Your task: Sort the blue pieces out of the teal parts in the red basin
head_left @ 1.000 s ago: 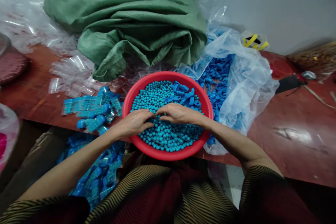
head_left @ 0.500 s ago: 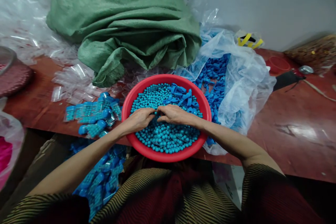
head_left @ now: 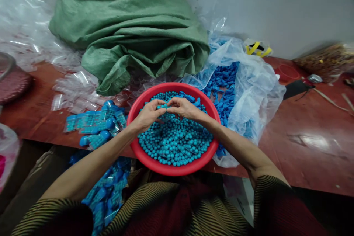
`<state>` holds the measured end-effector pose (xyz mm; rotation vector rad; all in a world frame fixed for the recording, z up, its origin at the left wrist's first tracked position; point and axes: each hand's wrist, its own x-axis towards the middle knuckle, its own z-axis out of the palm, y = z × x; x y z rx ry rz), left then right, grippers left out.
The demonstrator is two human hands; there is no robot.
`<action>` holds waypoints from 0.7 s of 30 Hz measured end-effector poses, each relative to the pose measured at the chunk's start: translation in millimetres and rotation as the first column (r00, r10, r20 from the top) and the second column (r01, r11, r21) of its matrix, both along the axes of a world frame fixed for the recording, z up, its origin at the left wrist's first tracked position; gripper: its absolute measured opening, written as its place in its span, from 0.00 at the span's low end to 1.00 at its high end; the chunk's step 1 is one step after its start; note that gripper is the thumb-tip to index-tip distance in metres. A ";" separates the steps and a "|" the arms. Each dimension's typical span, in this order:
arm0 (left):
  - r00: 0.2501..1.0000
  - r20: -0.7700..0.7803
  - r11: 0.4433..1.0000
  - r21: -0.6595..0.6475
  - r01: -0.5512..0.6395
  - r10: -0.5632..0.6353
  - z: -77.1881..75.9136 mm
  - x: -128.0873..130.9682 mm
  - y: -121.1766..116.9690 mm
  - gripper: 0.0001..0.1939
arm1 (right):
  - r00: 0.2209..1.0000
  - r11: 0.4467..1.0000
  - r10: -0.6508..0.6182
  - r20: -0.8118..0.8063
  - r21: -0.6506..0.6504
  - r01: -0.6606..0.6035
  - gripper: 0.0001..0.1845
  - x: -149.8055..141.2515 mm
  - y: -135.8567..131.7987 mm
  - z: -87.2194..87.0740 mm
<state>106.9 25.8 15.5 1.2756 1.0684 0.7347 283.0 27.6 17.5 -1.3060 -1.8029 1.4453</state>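
Observation:
A red basin [head_left: 174,170] is full of small round turquoise beads [head_left: 177,147], with blue plastic pieces [head_left: 187,96] at its far side. Above the beads, my left hand [head_left: 151,114] and my right hand [head_left: 182,107] meet, fingertips nearly touching. Between them is a small cluster of turquoise beads [head_left: 162,107], gripped from both sides. Whether these beads are strung or in something clear, I cannot tell. Left of the basin lie small clear packs [head_left: 95,129] of turquoise beads with blue tops.
A green sack [head_left: 132,25] stands behind the basin. Clear plastic cases [head_left: 77,90] lie to the left. At right, an open plastic bag [head_left: 254,92] holds blue plastic pieces [head_left: 224,88] on the red table [head_left: 298,155]. More bead packs [head_left: 107,191] sit below the table edge.
Both hands have risen from the beads toward the far side of the basin. The left fingers have spread somewhat, and the beads between the hands show more clearly. The camera view has shifted slightly.

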 end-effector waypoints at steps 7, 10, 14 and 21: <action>0.987 0.156 0.999 -0.036 -0.021 0.026 15.2 18.2 17.9 0.22 | 1.000 0.974 0.024 -0.005 0.227 -0.023 0.13 8.8 17.6 9.9; 0.991 0.106 0.996 -0.053 -0.076 0.081 15.9 15.1 15.3 0.23 | 0.975 0.943 -0.047 0.218 0.332 -0.029 0.10 17.6 19.8 6.6; 0.996 -0.037 0.995 -0.058 -0.080 0.078 10.7 1.2 8.8 0.23 | 0.702 0.882 -0.065 0.709 0.370 -0.292 0.10 22.3 13.1 -7.7; 0.997 0.059 0.964 -0.263 -0.039 0.057 -3.6 -11.4 4.3 0.17 | 0.601 0.855 0.002 0.799 0.310 -0.415 0.15 14.4 11.7 -23.6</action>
